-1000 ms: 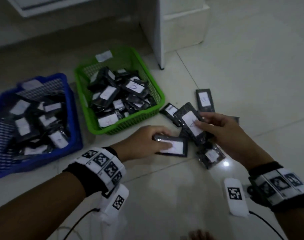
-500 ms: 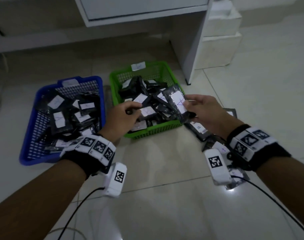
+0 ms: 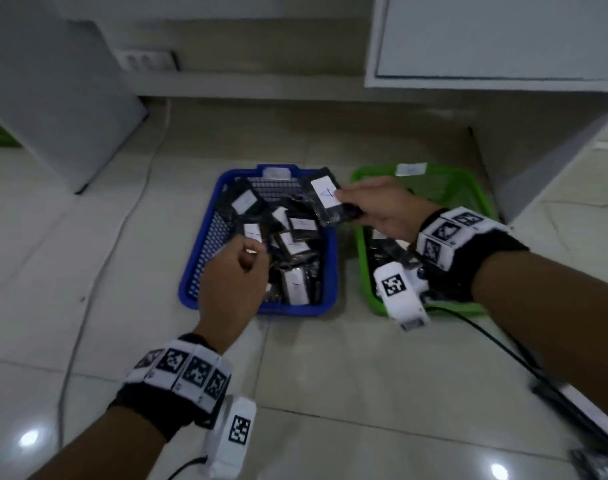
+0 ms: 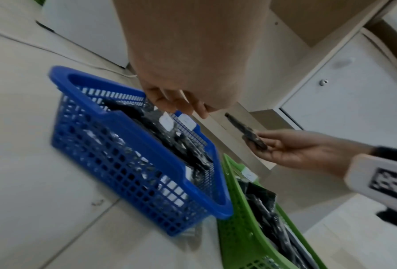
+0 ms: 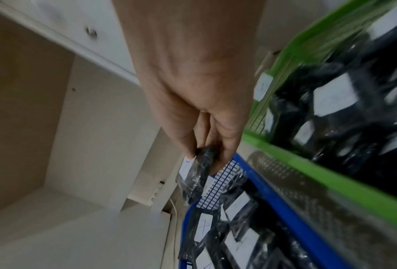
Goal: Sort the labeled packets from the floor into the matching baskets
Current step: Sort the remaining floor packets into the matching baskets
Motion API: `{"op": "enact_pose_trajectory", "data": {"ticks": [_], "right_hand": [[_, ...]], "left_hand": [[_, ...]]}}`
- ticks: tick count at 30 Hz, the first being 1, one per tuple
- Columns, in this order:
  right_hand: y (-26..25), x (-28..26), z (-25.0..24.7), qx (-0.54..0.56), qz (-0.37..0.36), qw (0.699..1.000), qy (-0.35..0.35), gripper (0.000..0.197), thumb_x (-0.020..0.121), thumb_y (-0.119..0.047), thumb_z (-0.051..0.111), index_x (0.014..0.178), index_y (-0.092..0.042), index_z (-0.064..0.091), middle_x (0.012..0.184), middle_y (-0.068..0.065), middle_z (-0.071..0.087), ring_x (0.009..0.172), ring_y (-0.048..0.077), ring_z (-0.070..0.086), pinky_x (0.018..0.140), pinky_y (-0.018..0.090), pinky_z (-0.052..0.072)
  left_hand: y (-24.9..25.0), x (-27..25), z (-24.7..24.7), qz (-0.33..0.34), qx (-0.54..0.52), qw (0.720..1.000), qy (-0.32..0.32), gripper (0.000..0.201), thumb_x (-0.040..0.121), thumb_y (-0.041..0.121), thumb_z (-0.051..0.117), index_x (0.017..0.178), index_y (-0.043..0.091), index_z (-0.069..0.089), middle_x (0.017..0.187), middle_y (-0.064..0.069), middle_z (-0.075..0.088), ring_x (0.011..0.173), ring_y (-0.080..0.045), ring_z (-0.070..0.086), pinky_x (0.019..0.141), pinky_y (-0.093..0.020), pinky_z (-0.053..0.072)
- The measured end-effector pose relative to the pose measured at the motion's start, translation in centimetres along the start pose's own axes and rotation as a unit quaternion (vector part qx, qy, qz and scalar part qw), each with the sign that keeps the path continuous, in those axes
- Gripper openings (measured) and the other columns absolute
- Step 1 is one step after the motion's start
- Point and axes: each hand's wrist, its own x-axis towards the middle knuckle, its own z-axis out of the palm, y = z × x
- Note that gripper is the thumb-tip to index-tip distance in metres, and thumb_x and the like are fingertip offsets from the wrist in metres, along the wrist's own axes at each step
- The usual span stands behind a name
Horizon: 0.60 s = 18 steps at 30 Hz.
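A blue basket [image 3: 261, 308] and a green basket [image 3: 362, 258] stand side by side on the floor, both holding several black packets with white labels. My right hand [image 3: 344, 202] pinches one black labeled packet [image 3: 325, 195] by its end, above the blue basket's far right corner. The right wrist view shows that packet [image 5: 200, 167] hanging from the fingers over the blue rim [image 5: 285, 200]. My left hand [image 3: 250, 254] hovers over the blue basket's near left side. Its fingers [image 4: 181, 102] hang loosely curled and hold nothing.
A white cabinet [image 3: 503, 46] overhangs the green basket at the back right. A grey cabinet [image 3: 53, 98] stands at the left. A cable [image 3: 88, 299] runs along the floor on the left. Loose packets [image 3: 593, 459] lie at the bottom right edge.
My right hand carried its packet leftward from the green basket to above the blue one. My left hand no longer holds the packet it had and moved over the blue basket.
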Motion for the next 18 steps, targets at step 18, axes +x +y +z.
{"op": "enact_pose_trajectory", "data": {"ticks": [18], "right_hand": [[1.0,1.8,1.7,-0.347,-0.126,0.929,-0.028,0.028,0.088,-0.006,0.056,0.113,-0.008,0.069,0.117,0.011,0.067,0.111,0.025,0.06,0.093,0.026,0.046]], "left_hand": [[7.7,6.7,4.2,0.156,0.133,0.974,-0.102,0.018,0.081,0.043,0.062,0.094,0.031,0.058,0.077,0.009,0.064,0.076,-0.017,0.063,0.066,-0.039,0.056]]}}
